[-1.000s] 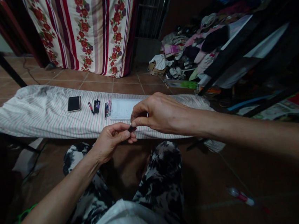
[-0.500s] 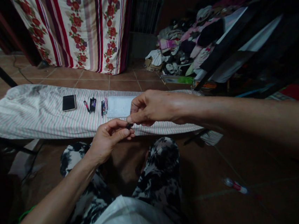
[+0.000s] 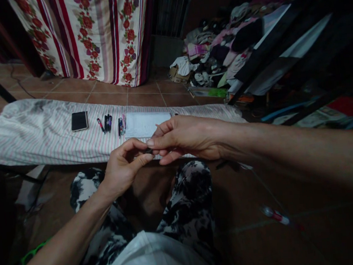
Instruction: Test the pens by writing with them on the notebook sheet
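Note:
My left hand (image 3: 124, 165) and my right hand (image 3: 185, 137) meet in front of me, above my knees. Both pinch one small dark object (image 3: 148, 151), probably a pen or its cap; most of it is hidden by the fingers. Just beyond them a striped cloth-covered board (image 3: 39, 135) carries a white notepad (image 3: 146, 123), several pens (image 3: 110, 123) laid side by side, and a dark phone (image 3: 79, 120).
A floral striped curtain (image 3: 98, 31) hangs at the back. A heap of clothes (image 3: 219, 57) lies on the tiled floor at the right, under dark shelving. A small bottle-like thing (image 3: 274, 214) lies on the floor at lower right. My patterned trousers (image 3: 190, 206) fill the foreground.
My right hand has sunk a little and its fingers have stretched out flatter. Both hands stay pinched on the small dark object. The view has shifted slightly.

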### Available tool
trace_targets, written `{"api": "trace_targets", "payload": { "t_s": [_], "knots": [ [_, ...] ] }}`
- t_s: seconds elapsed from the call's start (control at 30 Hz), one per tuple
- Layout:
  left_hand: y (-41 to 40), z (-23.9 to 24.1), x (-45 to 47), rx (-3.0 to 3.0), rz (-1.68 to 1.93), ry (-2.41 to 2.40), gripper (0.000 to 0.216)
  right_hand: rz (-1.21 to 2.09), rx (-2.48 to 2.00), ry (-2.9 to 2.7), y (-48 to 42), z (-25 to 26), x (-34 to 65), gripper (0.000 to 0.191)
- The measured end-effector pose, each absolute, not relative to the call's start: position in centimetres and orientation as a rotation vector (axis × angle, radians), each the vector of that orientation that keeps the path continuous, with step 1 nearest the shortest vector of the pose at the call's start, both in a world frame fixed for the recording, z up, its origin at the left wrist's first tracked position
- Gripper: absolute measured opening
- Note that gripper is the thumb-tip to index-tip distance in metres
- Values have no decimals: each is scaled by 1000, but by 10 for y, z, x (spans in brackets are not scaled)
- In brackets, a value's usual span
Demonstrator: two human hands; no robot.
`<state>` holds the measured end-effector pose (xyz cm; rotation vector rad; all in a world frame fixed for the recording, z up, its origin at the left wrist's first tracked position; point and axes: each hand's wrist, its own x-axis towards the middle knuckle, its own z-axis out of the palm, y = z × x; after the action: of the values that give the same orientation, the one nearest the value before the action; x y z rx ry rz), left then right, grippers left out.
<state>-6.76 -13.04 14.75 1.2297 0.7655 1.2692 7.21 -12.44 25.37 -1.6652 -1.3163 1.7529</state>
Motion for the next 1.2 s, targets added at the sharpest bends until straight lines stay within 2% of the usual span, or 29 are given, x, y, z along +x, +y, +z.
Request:
{"api": "trace_targets", "payload": {
  "t_s": [0.13, 0.23, 0.4, 0.57, 0.7, 0.77, 0.87, 0.93, 1.0, 1.1, 1.2],
  "knots": [
    [-132, 148, -67, 1244, 1213, 774, 17, 1820, -1633, -1248, -128, 249, 79, 6],
    [-134, 148, -64, 1202, 1198, 753, 16, 1905, -1571, -1264, -129, 246, 85, 19],
    [-133, 146, -62, 1121, 1189, 693, 21, 1959, -1441, -1247, -127, 238, 95, 25],
    [-131, 144, -62, 1030, 1129, 631, 41, 2040, -1383, -1241, -128, 231, 100, 17],
    [-128, 139, -62, 1097, 1074, 678, 33, 1943, -1323, -1230, -133, 217, 101, 13],
    [-128, 135, -61, 1223, 1146, 771, 27, 1853, -1319, -1173, -136, 207, 102, 12],
    [-137, 128, -57, 1395, 1438, 1013, 28, 1700, -1275, -1072, -139, 192, 106, 15],
    [-149, 121, -51, 1251, 1609, 1147, 20, 1621, -1254, -988, -142, 181, 109, 18],
    [-163, 113, -43, 960, 1496, 1130, 18, 1575, -1267, -890, -147, 171, 111, 18],
    [-178, 101, -29, 571, 1136, 867, 32, 1552, -1321, -804, -160, 157, 111, 16],
    [-182, 90, -19, 404, 1041, 694, 41, 1559, -1390, -864, -175, 149, 109, 18]
  ]
}}
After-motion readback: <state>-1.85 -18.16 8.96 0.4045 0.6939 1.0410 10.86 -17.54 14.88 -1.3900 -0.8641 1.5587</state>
